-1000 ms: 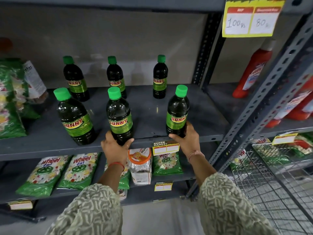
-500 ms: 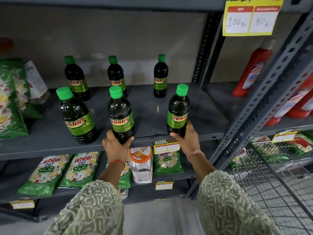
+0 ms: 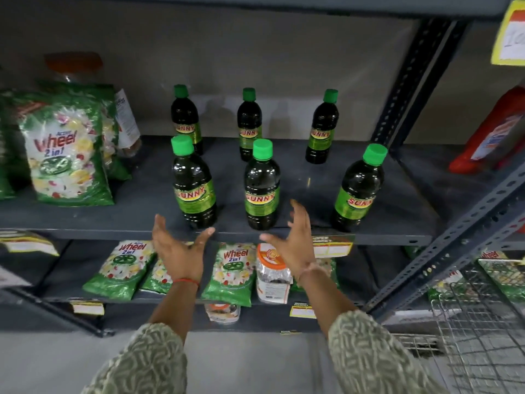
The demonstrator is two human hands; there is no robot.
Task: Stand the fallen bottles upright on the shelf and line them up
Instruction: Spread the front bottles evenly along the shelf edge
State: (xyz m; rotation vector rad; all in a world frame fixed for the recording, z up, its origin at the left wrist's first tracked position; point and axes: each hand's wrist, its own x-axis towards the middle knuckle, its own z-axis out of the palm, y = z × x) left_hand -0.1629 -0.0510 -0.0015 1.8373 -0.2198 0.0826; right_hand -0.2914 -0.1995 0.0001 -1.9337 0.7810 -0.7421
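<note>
Several dark bottles with green caps and "Sunny" labels stand upright on the grey shelf (image 3: 136,220) in two rows. In the front row are a left bottle (image 3: 193,186), a middle bottle (image 3: 262,189) and a right bottle (image 3: 356,191). The back row holds three more: left (image 3: 186,118), middle (image 3: 249,123), right (image 3: 322,126). My left hand (image 3: 179,248) hovers open just in front of the shelf edge, below the front left bottle. My right hand (image 3: 295,240) is open too, between the front middle and right bottles, touching neither.
Green Wheel detergent packets (image 3: 65,149) stand on the shelf's left. More packets (image 3: 119,268) and a clear jar (image 3: 272,274) lie on the shelf below. Red bottles (image 3: 491,135) fill the right bay. A wire basket (image 3: 483,317) sits at lower right, behind a slanted metal upright (image 3: 454,231).
Both hands let go of the front middle and right bottles and drew back, open. The view shifted left, so the bottles now appear further right.
</note>
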